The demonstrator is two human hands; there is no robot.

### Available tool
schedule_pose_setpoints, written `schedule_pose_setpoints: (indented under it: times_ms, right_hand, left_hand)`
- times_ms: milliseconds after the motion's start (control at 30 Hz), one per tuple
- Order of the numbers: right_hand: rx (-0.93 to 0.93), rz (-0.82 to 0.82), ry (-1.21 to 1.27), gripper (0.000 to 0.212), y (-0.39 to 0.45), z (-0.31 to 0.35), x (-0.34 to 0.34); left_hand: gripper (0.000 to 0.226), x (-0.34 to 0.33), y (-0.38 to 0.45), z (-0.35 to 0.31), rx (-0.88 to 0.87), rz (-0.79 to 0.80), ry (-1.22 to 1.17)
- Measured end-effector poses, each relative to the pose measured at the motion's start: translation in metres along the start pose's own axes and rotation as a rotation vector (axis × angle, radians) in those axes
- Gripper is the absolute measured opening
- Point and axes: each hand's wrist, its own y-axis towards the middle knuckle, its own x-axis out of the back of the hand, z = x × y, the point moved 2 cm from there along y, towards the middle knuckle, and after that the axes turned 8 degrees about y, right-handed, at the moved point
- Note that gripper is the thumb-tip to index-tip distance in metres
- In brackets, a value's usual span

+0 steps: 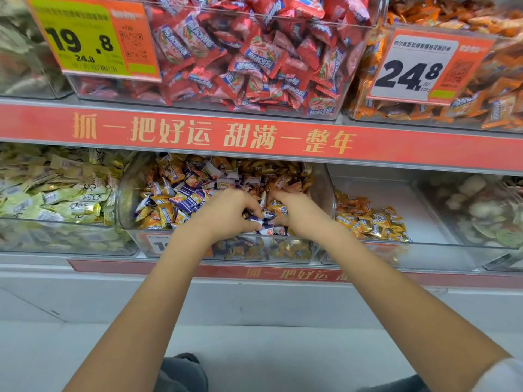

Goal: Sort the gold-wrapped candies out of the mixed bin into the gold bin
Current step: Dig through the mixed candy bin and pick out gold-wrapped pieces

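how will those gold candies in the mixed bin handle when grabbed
The gold candies look small and foil-wrapped, so probably light and slippery. They lie loose in a heap, likely to slide when the hands dig. Flat pillow shapes seem unlikely to roll.

"19.8" is printed big on the green tag (85,38), with "24.8" in small print below it. "24.8" is printed on the white tag (416,70). "抓一把好运 甜满一整年" is written in gold on the red strip (212,135). The words on the candy wrappers are too blurred to be read.
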Motion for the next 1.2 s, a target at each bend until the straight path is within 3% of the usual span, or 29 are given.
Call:
schedule_pose_setpoints:
  times_ms: [200,300,433,500,600,700,800,900,967,1067,1200]
  right_hand:
    - [0.064,-0.191,0.219,0.023,-0.007,0.015,0.022]
    - [-0.021,-0.259,0.519,0.02,-0.01,0.021,0.04]
    - [-0.137,-0.178,1.064,0.018,-0.025,0.031,0.053]
    - [-0.126,-0.126,1.149,0.014,-0.04,0.035,0.058]
    - [-0.043,-0.11,1.105,0.013,-0.069,0.023,0.067]
    - [-0.084,-0.337,1.083,0.011,-0.093,-0.012,0.085]
    - [-0.212,-0.524,0.881,0.016,-0.09,-0.054,0.101]
    - [-0.415,-0.257,0.845,0.03,-0.076,-0.085,0.104]
    - [-0.508,-0.149,0.627,0.045,-0.07,-0.102,0.108]
    - [-0.436,-0.211,0.423,0.037,-0.067,-0.11,0.117]
    - [-0.172,-0.24,0.259,0.024,-0.076,-0.087,0.112]
  left_hand:
    - [0.025,0.003,-0.001,0.0,0.02,0.035,-0.085]
    - [0.026,0.005,-0.001,0.0,0.032,0.057,-0.104]
    - [0.027,0.011,-0.002,-0.008,0.023,-0.03,-0.195]
    - [0.025,0.014,-0.004,-0.012,0.023,-0.112,-0.222]
    - [0.019,0.009,-0.005,-0.015,0.0,-0.109,-0.165]
    - [0.016,-0.001,-0.005,-0.023,-0.044,-0.085,-0.105]
    - [0.016,-0.007,-0.006,-0.035,-0.09,-0.13,-0.068]
    - [0.018,-0.012,-0.005,-0.038,-0.108,-0.145,-0.025]
    - [0.018,-0.013,-0.005,-0.037,-0.112,-0.156,-0.028]
    - [0.017,-0.012,-0.004,-0.035,-0.125,-0.173,-0.036]
    - [0.014,-0.01,-0.004,-0.032,-0.114,-0.146,-0.001]
